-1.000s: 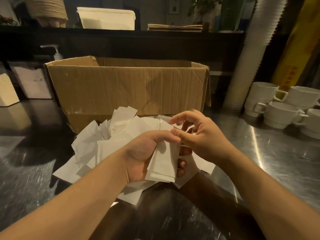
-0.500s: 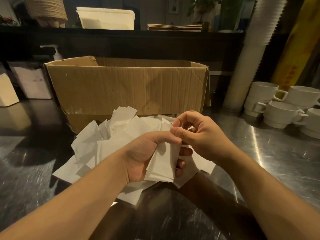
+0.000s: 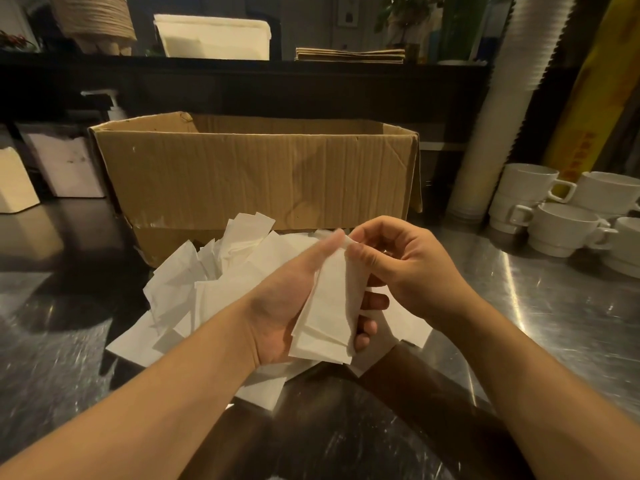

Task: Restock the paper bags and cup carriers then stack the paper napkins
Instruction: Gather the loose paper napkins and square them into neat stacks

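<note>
The left hand (image 3: 287, 306) grips a small stack of napkins (image 3: 329, 313) while the right hand (image 3: 398, 268) pinches its top corner, and, because the lower edges below the grip are uneven, loose sheets may slip onto the pile (image 3: 207, 282) beneath.

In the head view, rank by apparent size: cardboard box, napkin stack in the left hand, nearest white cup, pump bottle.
1. cardboard box
2. napkin stack, though nearness to the camera enlarges it
3. nearest white cup
4. pump bottle, partly hidden behind the box
</note>
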Available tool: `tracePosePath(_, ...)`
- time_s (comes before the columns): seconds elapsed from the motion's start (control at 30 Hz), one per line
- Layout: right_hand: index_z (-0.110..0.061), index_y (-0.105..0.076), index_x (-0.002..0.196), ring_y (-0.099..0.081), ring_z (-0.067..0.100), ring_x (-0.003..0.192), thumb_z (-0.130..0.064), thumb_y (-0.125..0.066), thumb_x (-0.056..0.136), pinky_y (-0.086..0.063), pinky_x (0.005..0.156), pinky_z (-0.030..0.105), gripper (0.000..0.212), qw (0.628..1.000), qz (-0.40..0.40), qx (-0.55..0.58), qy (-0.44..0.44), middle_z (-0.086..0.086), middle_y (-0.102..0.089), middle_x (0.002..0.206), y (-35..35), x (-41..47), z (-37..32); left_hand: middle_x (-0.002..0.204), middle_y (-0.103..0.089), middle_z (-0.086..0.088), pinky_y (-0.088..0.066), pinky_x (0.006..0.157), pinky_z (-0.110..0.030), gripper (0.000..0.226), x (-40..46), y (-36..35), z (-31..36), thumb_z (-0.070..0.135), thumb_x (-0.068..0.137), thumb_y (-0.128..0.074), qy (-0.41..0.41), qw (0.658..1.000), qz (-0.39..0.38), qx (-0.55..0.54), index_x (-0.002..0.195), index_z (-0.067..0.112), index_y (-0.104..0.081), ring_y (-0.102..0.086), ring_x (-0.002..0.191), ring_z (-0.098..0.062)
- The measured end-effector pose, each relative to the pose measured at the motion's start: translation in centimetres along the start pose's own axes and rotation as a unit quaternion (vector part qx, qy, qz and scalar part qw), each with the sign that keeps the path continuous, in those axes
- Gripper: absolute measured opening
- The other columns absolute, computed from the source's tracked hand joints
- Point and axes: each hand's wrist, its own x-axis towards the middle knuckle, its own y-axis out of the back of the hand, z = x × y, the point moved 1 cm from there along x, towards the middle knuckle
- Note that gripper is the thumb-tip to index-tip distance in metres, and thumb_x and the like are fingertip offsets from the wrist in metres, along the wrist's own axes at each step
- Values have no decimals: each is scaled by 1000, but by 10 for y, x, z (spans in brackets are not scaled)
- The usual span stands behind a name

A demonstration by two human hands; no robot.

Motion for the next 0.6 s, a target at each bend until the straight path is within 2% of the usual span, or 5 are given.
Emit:
tracePosePath(0.2, -18, -71, 97, -72, 13, 90, -33, -68, 87, -59, 73, 26, 18, 997, -40, 40, -56, -4, -74, 95, 2, -1, -1, 115, -68, -19, -52, 92, -54, 81, 2, 3, 1, 82, 92, -40, -11, 999, -31, -30, 125, 17, -74, -66, 96, -37)
tracePosePath(0.3, -23, -69, 101, -71, 13, 91, -33, -68, 90, -62, 73, 32, 15, 997, -41, 18, -61, -6, -72, 96, -2, -2, -1, 118, -62, -22, -55, 88, -49, 86, 0, 0, 1, 83, 85, -54, 7, 997, -65, -33, 135, 13, -65, -64, 97, -37)
tracePosePath(0.4, -31, -65, 107, -68, 10, 86, -37, -67, 90, -64, 74, 37, 18, 998, -27, -43, -33, -7, -67, 94, -5, -2, -2, 109, -62, -20, -55, 82, -44, 80, -2, -2, 2, 57, 74, -81, 16, 999, -42, -9, 137, 12, -59, -65, 89, -33)
tracePosePath(0.47, -33, -66, 106, -67, 11, 87, -36, -66, 92, -64, 73, 39, 14, 998, -24, -56, -25, -7, -67, 95, -6, -2, -4, 102, -63, -18, -54, 81, -43, 76, -3, -2, 1, 45, 74, -81, 18, 1000, -13, -5, 137, 9, -59, -65, 86, -31)
tracePosePath(0.6, -41, -62, 106, -67, 16, 98, -31, -64, 95, -65, 72, 37, 15, 998, -26, -50, -25, -8, -63, 105, -9, -3, -3, 105, -66, -19, -54, 77, -41, 65, -4, -5, 4, 41, 78, -80, 15, 1000, 3, -7, 132, 9, -66, -67, 84, -30)
